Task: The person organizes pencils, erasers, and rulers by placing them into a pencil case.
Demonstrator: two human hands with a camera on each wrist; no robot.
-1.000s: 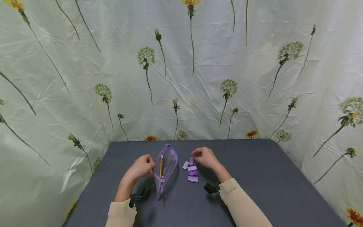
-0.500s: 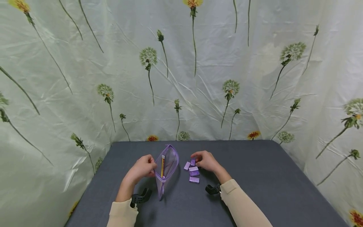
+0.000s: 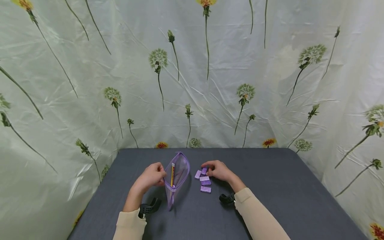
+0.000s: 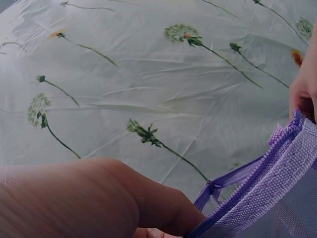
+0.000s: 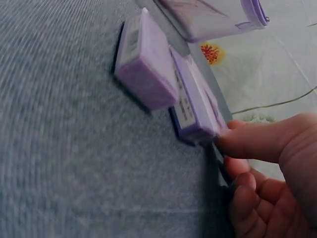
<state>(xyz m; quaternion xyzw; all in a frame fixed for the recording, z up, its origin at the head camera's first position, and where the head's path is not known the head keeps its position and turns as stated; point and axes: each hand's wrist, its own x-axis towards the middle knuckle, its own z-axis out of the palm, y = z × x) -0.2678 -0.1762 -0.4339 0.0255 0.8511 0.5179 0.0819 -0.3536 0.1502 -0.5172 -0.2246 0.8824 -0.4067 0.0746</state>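
My left hand [image 3: 152, 175] grips the side of a purple zip pencil case [image 3: 181, 168] and holds it upright with its mouth spread wide. Pencils [image 3: 172, 175] stand inside it. In the left wrist view, the thumb lies against the purple zipper [image 4: 255, 191]. To the right of the case, my right hand [image 3: 220, 170] pinches the far purple eraser [image 5: 190, 111] at its end, thumb on the near side, fingers partly hidden behind. This eraser lies on the table. A paler eraser [image 5: 151, 59] sits close beside it.
Nearer me, a light purple eraser [image 3: 204, 178] overlaps a darker one [image 3: 205, 183], and another eraser [image 3: 205, 189] lies in front of them. The dark grey table [image 3: 255, 200] ends at a flowered curtain [image 3: 216, 116] behind.
My right hand has come down from just above the far eraser, and its thumb and fingers now close on it. The left hand still holds the pencil case in the same place.
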